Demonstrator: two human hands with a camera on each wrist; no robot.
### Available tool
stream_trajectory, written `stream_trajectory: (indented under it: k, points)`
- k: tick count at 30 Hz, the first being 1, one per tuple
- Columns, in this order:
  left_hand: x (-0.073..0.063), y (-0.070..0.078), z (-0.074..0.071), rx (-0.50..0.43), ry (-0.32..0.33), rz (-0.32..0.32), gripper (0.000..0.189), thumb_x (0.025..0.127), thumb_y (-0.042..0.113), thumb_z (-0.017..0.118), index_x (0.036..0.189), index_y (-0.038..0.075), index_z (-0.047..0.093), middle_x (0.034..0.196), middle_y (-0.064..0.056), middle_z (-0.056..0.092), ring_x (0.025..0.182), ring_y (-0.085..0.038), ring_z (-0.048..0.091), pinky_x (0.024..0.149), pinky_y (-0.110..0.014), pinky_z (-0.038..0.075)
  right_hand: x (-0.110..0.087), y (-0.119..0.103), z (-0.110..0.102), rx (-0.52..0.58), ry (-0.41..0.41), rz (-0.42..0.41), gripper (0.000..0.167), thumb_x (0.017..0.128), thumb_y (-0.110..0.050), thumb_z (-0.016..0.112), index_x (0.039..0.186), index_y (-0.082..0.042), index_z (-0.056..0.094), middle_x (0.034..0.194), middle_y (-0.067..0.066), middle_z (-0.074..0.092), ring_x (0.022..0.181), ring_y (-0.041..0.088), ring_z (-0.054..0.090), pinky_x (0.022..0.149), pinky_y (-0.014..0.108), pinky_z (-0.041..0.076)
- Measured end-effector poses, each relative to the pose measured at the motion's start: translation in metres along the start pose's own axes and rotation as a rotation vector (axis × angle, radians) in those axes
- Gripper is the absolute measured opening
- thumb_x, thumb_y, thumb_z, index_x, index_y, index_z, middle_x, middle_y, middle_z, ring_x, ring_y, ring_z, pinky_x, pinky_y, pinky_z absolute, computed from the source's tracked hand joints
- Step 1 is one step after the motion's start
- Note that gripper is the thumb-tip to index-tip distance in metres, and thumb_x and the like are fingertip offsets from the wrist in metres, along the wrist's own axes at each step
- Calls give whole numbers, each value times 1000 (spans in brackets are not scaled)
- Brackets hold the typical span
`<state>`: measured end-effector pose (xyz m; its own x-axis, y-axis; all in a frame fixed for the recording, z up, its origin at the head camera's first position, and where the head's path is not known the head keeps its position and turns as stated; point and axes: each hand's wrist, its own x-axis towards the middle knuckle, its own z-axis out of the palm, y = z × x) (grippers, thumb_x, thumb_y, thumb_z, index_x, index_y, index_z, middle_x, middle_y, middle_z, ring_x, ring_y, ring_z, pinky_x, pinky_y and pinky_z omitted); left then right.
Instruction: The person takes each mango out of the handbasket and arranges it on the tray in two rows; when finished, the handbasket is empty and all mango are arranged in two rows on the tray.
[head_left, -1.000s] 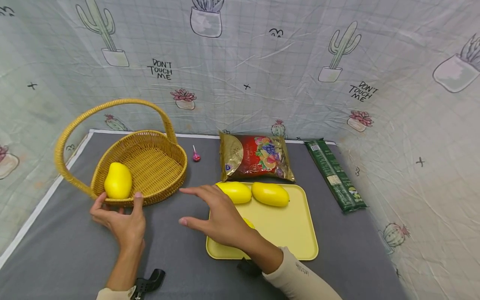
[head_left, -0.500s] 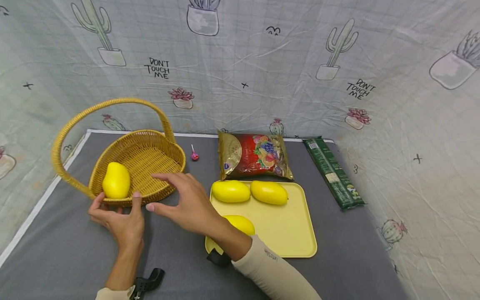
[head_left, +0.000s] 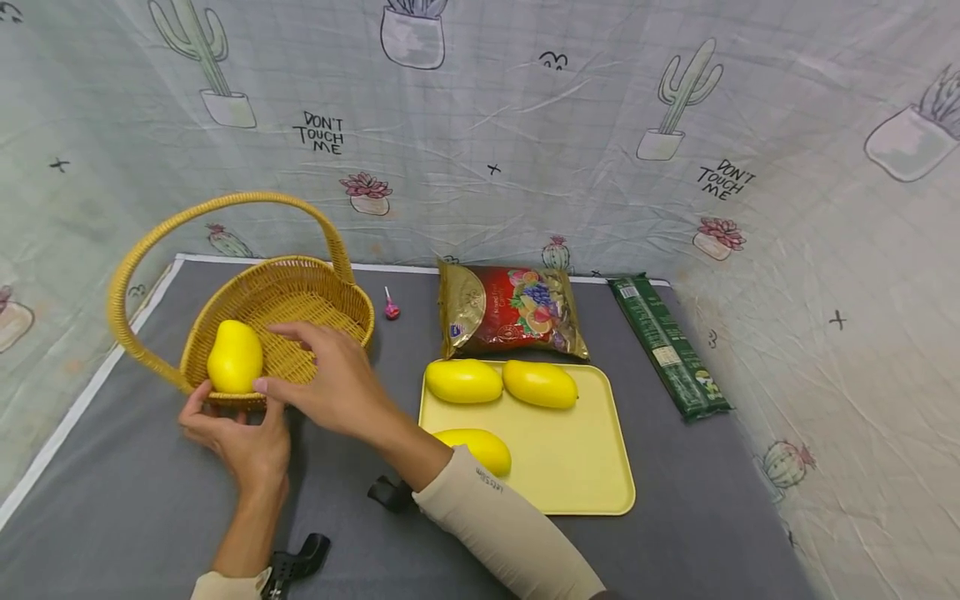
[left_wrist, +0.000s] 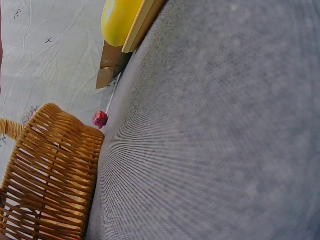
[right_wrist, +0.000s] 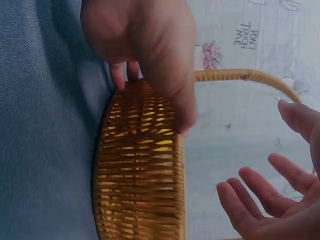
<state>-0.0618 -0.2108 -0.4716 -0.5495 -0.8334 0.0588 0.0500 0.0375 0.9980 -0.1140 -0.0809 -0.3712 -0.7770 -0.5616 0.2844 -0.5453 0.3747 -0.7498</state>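
A yellow mango (head_left: 234, 358) stands inside the wicker basket (head_left: 300, 268), close to its near-left rim. My left hand (head_left: 247, 450) grips that near rim, thumb on one side of the mango and fingers on the other. My right hand (head_left: 341, 387) reaches over the basket, thumb and fingers spread apart, right beside the mango. In the right wrist view the left hand (right_wrist: 145, 45) covers part of the basket wall (right_wrist: 140, 175), and the right hand (right_wrist: 280, 205) has nothing in its fingers. The left wrist view shows the basket's woven side (left_wrist: 55, 170).
A yellow tray (head_left: 570, 467) holds three more mangoes, one nearer the front (head_left: 480, 450). Behind it lies a red and gold candy bag (head_left: 513, 312). A lollipop (head_left: 392, 310) lies right of the basket. A long green packet (head_left: 667, 346) is at the right. The basket handle (head_left: 247, 198) arches high.
My right hand has moved left from over the tray to the mango in the basket, uncovering the tray's mangoes. The left hand has kept its grip on the rim.
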Motion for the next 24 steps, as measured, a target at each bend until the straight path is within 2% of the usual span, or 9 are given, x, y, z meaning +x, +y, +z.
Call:
stream_trajectory:
  k: [4, 12, 18, 24]
  points:
    - [1, 1, 1, 2, 3, 10, 79, 88, 26, 86, 146, 27, 33, 152, 1, 18, 149, -15, 24, 123, -40, 27, 12, 0, 11, 0, -25, 38, 61, 95, -40, 81, 151, -25, 59, 149, -13, 63, 123, 3, 62, 97, 9, 43]
    - [-1, 3, 0, 58, -7, 6, 74, 93, 32, 81, 147, 27, 31, 153, -1, 17, 147, -13, 27, 121, -38, 31, 37, 5, 35, -45, -61, 165, 58, 95, -45, 80, 148, -35, 60, 143, -18, 65, 122, 3, 64, 93, 13, 46]
    - [-3, 3, 0, 72, -20, 22, 73, 94, 31, 80, 148, 26, 31, 153, -1, 17, 146, -12, 27, 121, -39, 32, 55, 10, 51, -48, -96, 273, 59, 93, -48, 82, 146, -39, 60, 139, -19, 67, 125, 1, 64, 96, 18, 47]
    - [-3, 3, -1, 61, -23, 11, 73, 94, 25, 79, 148, 27, 30, 155, -2, 16, 151, -13, 25, 124, -42, 31, 71, 11, 63, -51, -137, 334, 60, 91, -48, 83, 146, -42, 59, 141, -15, 67, 121, 1, 64, 93, 20, 49]
